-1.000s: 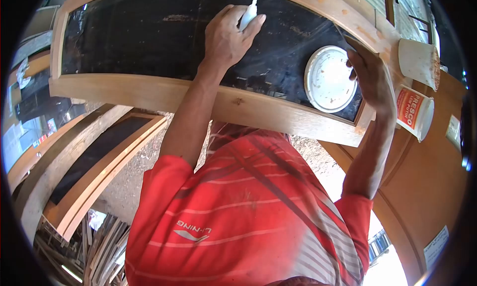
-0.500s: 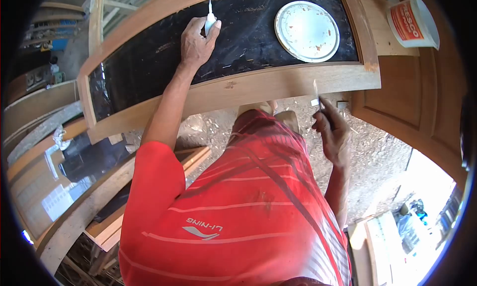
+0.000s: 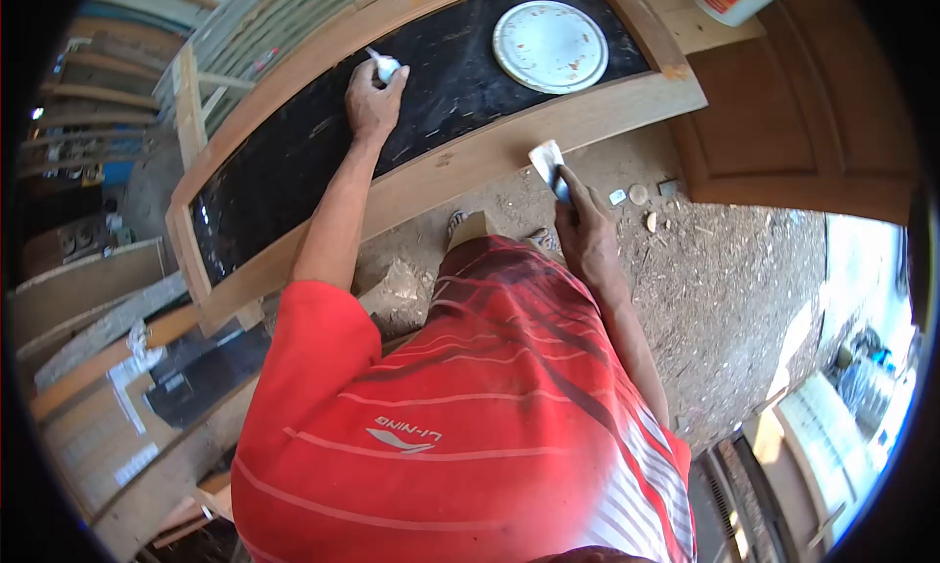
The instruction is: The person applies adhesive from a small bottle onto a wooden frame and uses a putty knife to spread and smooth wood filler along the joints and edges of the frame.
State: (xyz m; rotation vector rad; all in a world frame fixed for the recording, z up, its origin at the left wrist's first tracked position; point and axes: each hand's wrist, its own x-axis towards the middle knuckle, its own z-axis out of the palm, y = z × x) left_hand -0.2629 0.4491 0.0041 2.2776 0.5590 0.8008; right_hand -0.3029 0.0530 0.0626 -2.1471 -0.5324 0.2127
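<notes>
Bottle (image 3: 388, 70) in the left hand's grip (image 3: 373, 106) — right hand (image 3: 589, 232) clasping a flat tool (image 3: 547, 162), possibly a scraper.

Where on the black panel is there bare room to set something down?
On the black panel, flecked but open: between the left hand and the round white lid, and, longer, from that hand to the left end of the wooden frame. Crowded: the right end, where the lid nearly spans the panel.

A single head-worn camera looks steeply down and forward over the red shirt (image 3: 490, 436), close above it. Its wide round view faces the framed panel (image 3: 470, 159) across its near edge, cropping the far right corner at the top.
</notes>
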